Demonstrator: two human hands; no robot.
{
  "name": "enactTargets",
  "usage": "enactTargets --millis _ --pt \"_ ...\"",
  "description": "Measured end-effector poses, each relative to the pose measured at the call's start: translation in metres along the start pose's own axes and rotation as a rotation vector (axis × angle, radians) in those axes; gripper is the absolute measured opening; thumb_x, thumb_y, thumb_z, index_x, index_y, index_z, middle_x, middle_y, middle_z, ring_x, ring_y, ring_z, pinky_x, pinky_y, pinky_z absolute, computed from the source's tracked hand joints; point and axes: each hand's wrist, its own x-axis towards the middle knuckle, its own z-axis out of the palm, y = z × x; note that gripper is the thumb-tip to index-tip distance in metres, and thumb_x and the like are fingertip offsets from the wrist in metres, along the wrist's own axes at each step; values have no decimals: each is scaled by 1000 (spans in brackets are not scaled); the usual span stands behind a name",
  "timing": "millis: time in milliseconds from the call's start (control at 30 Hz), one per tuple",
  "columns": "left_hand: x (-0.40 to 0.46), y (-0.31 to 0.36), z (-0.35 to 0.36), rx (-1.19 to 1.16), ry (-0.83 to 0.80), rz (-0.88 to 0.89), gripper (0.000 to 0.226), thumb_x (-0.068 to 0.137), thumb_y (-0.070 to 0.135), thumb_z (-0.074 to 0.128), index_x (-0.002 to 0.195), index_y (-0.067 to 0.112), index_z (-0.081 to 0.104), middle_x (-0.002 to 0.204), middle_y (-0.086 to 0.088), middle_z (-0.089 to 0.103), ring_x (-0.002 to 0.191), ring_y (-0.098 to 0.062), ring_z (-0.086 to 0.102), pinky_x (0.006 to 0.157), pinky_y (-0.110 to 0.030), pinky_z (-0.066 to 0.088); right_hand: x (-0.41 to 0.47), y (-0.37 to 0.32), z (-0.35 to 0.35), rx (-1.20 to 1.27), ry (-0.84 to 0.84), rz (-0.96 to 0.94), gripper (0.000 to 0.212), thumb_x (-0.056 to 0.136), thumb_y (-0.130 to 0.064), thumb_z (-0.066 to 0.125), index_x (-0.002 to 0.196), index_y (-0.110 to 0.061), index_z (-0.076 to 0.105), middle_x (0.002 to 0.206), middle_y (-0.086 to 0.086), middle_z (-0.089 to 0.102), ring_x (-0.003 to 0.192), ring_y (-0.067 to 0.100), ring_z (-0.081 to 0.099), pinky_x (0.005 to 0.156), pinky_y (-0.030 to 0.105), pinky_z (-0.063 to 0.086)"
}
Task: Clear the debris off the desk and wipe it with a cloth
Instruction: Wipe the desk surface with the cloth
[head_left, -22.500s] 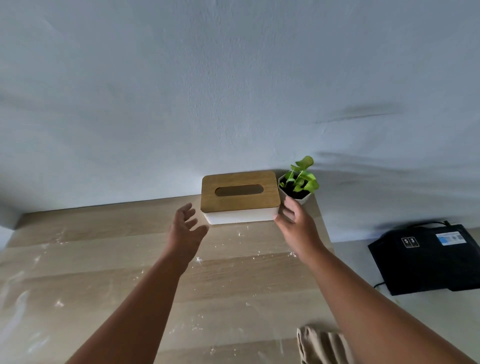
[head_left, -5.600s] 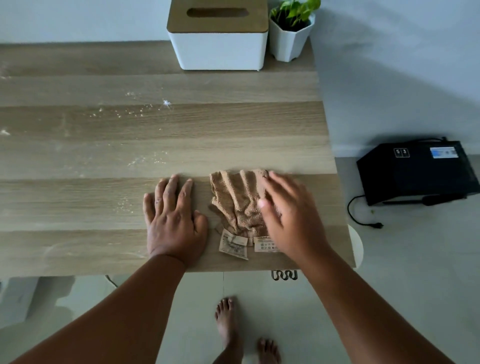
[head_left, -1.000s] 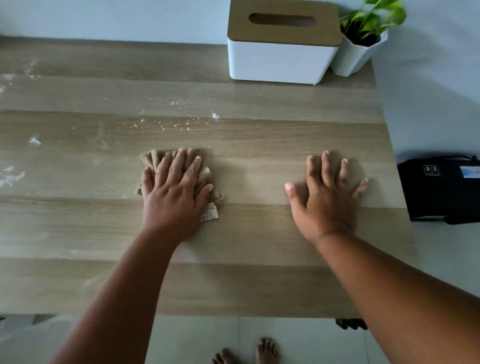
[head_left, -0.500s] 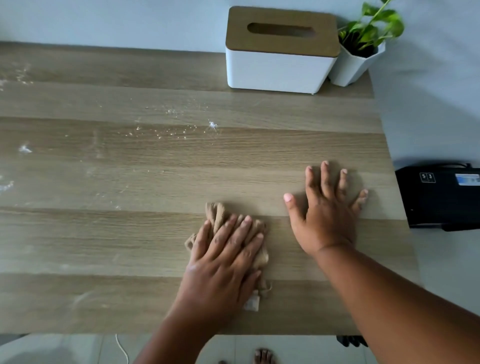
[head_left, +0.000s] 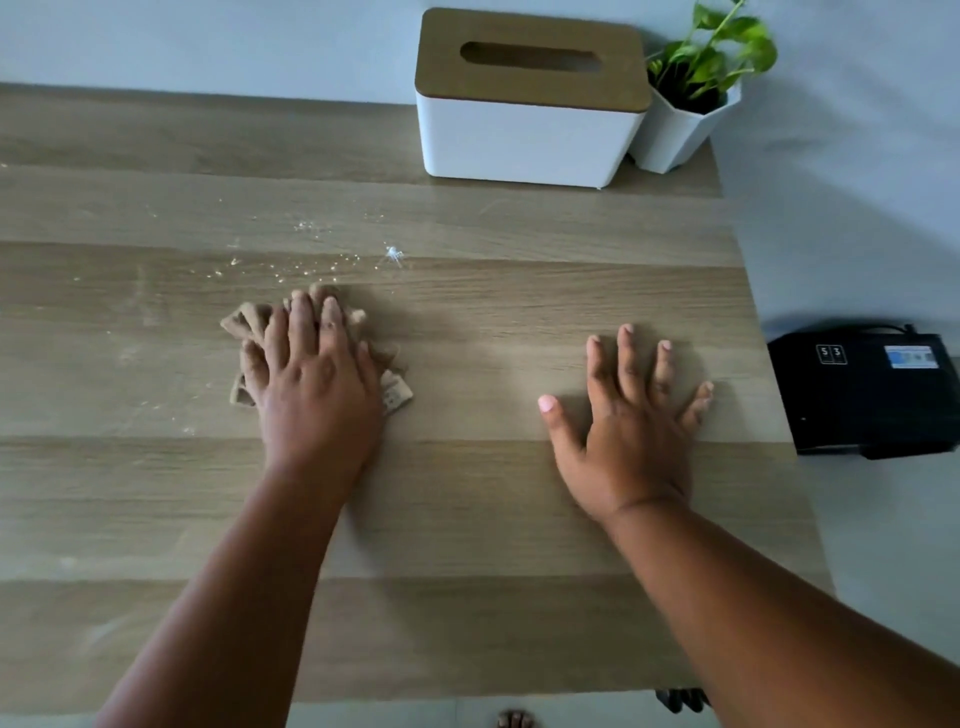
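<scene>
**Desk wipe partly complete; debris remains on far-left area**

Progress. The desk (head_left: 519, 322) shows an uneven finish. The right half and the near strip carry no visible crumbs, so those areas are judged wiped. A scatter of white debris (head_left: 311, 260) lies just beyond the cloth, including one larger white fleck (head_left: 395, 254) towards the centre. Fainter specks and smears are visible on the left side. The task is judged roughly half done; the far-left and far-centre bands are outstanding, as is the strip in front of the tissue box (head_left: 530, 98) and plant pot (head_left: 680, 124), both standing at the far right corner against the wall.

Cloth. The tan cloth (head_left: 244, 322) lies bunched on the desk, left of centre, its label showing at the right edge. It is just near of the crumb scatter.

Hands. The left hand (head_left: 311, 384) lies palm-down on the cloth, fingers extended and pressing it flat rather than curled round it, fingertips pointing far. The right hand (head_left: 623, 426) rests flat on bare wood well right of the cloth, fingers spread and straight, holding nothing; judged to be bracing.

Other. A black device (head_left: 872, 389) sits on the floor right of the desk.
</scene>
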Motion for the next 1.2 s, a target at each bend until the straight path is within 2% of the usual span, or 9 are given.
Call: enactTargets --millis 67,200,333,433,600,733,833,1000,1200 --pt "39 18 5 -13 -19 -30 59 105 40 35 158 13 33 168 -13 23 156 -33 15 125 -58 9 0 0 0 16 13 -2 87 90 -78 10 163 -31 14 173 0 -4 158 34 -11 118 73 -3" --pt "69 40 12 19 -57 140 56 104 42 36 156 22 37 168 -5 25 156 -27 15 126 -55 7 -2 0 0 22 37 -7 86 92 -78 11 163 -30 16 173 0 -1 158 34 -9 118 73 -2" --pt "41 28 3 25 -126 371 58 99 46 32 154 32 41 168 5 26 158 -20 12 126 -56 7 0 0 1 13 24 -5 87 91 -80 8 163 -31 14 173 -1 -3 158 34 -9 118 73 -2" --pt "-8 7 -4 40 -146 469 57 99 45 35 154 33 43 167 7 28 158 -18 13 125 -57 11 0 0 1 -3 16 0 88 90 -80 6 163 -32 13 173 -1 -3 158 34 -9 118 73 -1" --pt "-46 -19 -11 16 -40 427 55 101 36 44 151 17 49 163 -7 37 155 -29 27 119 -61 24 0 -1 0 5 16 1 88 90 -80 9 163 -31 14 173 0 -2 158 35 -7 118 74 0" --pt "-5 5 -6 40 -72 224 59 102 41 41 157 21 38 169 -3 24 158 -24 14 125 -56 10 -1 -1 0 14 14 -3 88 90 -80 11 163 -31 15 173 1 -1 158 35 -7 118 74 0" --pt "41 27 3 50 -113 181 64 100 47 38 160 27 28 171 4 14 158 -17 4 127 -54 0 -1 -1 0 19 30 -5 87 91 -80 10 163 -31 15 173 1 -1 158 34 -8 118 73 -1" --pt "66 45 8 60 -188 355 70 92 54 27 159 37 27 171 11 15 158 -14 3 127 -54 -4 -2 -1 0 14 38 -5 87 92 -80 9 163 -30 16 173 0 0 158 34 -7 118 73 -2" --pt "-20 12 0 2 -123 506 61 93 45 44 152 30 47 165 6 33 157 -16 19 125 -55 14 -1 -2 1 4 22 8 88 90 -81 9 163 -31 13 173 -1 -2 158 33 -8 118 73 -1"
